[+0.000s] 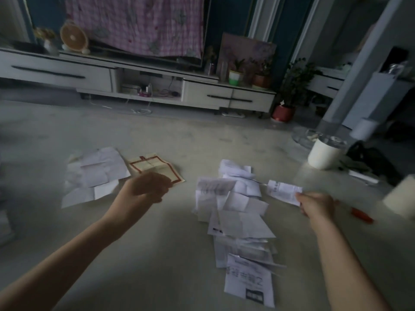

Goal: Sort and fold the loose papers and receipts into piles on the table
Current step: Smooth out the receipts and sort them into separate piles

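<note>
Dim light is falling across a pale table (170, 243) that is taking up the whole near half of the view, with a low white cabinet (89, 75) running along the far wall. A pink checked cloth (139, 23) is hanging above the cabinet, a small round fan (73, 38) is standing on its left end, and potted plants (235, 75) are sitting toward its right end.

On the left of the table a pile of white papers (96, 173) is lying in overlapping layers, and just beside it, touching its right edge, a folded red-bordered sheet (152, 164) is resting flat. The left hand (146, 187) is hovering over the near corner of that sheet, fingers loosely bent and gripping nothing visible. The hand is blurred, so I cannot tell whether the fingertips are touching the paper.

To the right, a loose heap of receipts (235, 209) is trailing toward the person, ending in a printed slip (249, 279) with large dark characters. The right hand (316, 205) is pinching a small receipt (284, 190) by its near right corner between thumb and fingers, holding it just beside the heap's far right edge.

Beyond that hand a white cylinder (325, 153) is standing upright, and a red pen (361, 215) is lying near the table's right side.
</note>
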A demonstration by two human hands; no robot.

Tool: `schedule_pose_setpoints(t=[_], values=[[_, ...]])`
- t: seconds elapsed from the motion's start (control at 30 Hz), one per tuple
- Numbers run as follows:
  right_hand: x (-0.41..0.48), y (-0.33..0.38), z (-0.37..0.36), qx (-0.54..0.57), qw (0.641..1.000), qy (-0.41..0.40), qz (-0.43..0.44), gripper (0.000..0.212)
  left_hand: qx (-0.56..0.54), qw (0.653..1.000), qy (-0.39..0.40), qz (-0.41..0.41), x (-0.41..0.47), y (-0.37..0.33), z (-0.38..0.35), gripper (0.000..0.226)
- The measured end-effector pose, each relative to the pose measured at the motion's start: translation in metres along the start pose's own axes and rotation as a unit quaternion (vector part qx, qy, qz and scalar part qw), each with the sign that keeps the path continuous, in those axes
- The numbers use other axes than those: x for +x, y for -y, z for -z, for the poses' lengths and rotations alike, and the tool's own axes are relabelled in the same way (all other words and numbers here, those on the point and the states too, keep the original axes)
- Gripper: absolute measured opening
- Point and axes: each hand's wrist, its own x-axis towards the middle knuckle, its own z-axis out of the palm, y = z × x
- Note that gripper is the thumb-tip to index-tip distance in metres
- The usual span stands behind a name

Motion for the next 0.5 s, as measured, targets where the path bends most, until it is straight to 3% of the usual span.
schedule_pose_setpoints(t=[0.1,0.2,0.37,0.5], values=[[0.002,0.005,0.007,-0.097,0.993,-0.015,0.06,0.034,0.178,0.979,-0.023,-0.1,0.0,0.0,-0.006,0.023],[-0.003,0.02,0.028,-0.079,0.992,-0.044,0.086,0.036,0.326,0.931,-0.066,-0.15,0.006,0.003,-0.001,0.025],[-0.027,0.058,0.043,0.015,0.988,-0.086,0.127,0.025,0.432,0.897,-0.043,-0.084,0.026,0.021,0.017,0.037],[-0.069,0.107,0.02,0.073,0.968,-0.011,0.239,0.02,0.484,0.871,0.013,-0.08,0.036,0.032,0.006,0.073]])
